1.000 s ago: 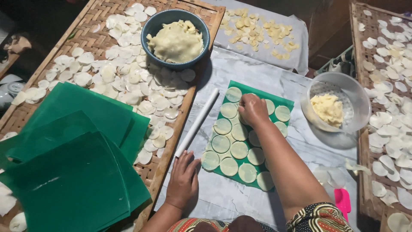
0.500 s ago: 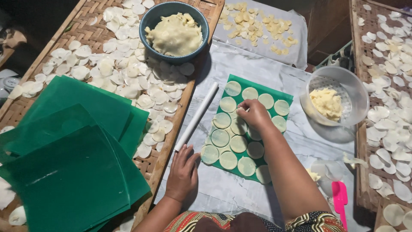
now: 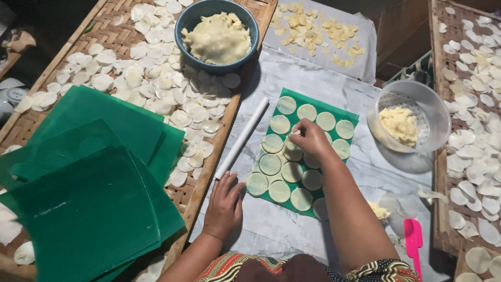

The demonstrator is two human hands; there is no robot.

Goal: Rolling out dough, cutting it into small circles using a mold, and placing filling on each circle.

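Observation:
A green plastic sheet (image 3: 344,110) lies on the grey table cover and carries several flat round dough discs (image 3: 270,164). My right hand (image 3: 309,139) rests on the middle of the sheet, fingertips pinched on a disc. My left hand (image 3: 224,204) lies flat on the cover at the sheet's near left corner, fingers touching its edge. A white rolling stick (image 3: 242,137) lies diagonally just left of the sheet.
A blue bowl of dough (image 3: 217,35) stands on the left woven tray (image 3: 47,78) among many pale discs. Stacked green sheets (image 3: 83,188) lie near left. A clear tub with dough (image 3: 409,122), a pink spatula (image 3: 414,241) and another tray of discs (image 3: 472,136) are right.
My right hand has shifted slightly toward the sheet's middle rows. My left hand has slid a little closer to the sheet's corner. The view has moved nearer.

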